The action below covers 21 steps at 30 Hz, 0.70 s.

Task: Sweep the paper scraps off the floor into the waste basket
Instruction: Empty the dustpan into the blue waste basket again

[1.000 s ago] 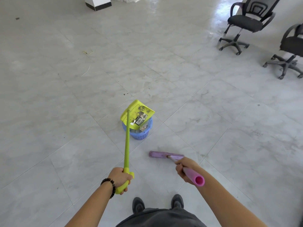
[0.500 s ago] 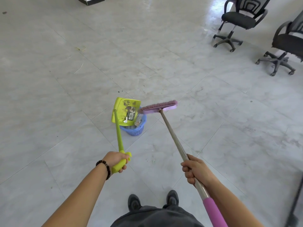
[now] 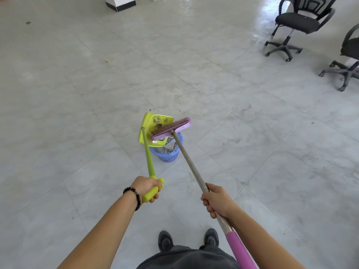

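The broom (image 3: 193, 166), gripped by the right hand (image 3: 215, 200), is now laid onto the left hand's (image 3: 147, 186) gripped dustpan (image 3: 153, 119), likely so scraps (image 3: 171, 146) are brushed into the waste basket (image 3: 169, 155).

Two black office chairs (image 3: 297, 26) (image 3: 347, 61) far right, white block (image 3: 120, 2) — top edge

We see a lime-green dustpan (image 3: 149, 121), a lilac broom head (image 3: 172, 129) on a dull metal shaft (image 3: 192, 167) with a magenta grip (image 3: 240, 249), a blue lattice-walled waste basket (image 3: 169, 156), pale grey marbled floor tiles (image 3: 252, 152), black office chairs (image 3: 297, 22), and a dark beaded bracelet (image 3: 136, 195).
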Each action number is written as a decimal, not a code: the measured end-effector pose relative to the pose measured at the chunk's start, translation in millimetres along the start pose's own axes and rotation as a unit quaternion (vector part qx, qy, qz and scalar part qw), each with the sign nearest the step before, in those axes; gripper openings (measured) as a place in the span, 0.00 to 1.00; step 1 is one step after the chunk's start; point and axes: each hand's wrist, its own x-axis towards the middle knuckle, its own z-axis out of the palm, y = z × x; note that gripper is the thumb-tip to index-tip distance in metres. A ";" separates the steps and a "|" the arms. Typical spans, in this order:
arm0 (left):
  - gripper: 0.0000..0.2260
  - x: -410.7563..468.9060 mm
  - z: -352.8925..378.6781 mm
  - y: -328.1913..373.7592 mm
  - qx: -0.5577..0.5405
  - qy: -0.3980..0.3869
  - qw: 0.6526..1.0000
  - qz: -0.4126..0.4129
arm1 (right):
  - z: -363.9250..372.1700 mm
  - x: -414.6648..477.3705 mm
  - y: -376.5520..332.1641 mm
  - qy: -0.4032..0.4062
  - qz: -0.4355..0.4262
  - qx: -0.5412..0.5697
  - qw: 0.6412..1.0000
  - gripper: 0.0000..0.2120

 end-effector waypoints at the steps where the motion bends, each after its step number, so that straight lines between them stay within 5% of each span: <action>1: 0.04 -0.1 -1.7 -2.3 -0.003 0.008 1.000 -0.001 | 0.9 0.5 0.2 0.007 -0.002 -0.020 1.000 0.14; 6: 0.03 -2.5 -14.3 -5.8 -0.021 0.035 0.999 0.005 | -2.6 3.7 2.3 0.021 -0.003 -0.071 0.997 0.14; 21: 0.04 -6.3 -5.8 6.9 0.014 0.035 0.999 0.034 | -5.9 5.1 -10.0 -0.003 -0.010 0.017 1.000 0.11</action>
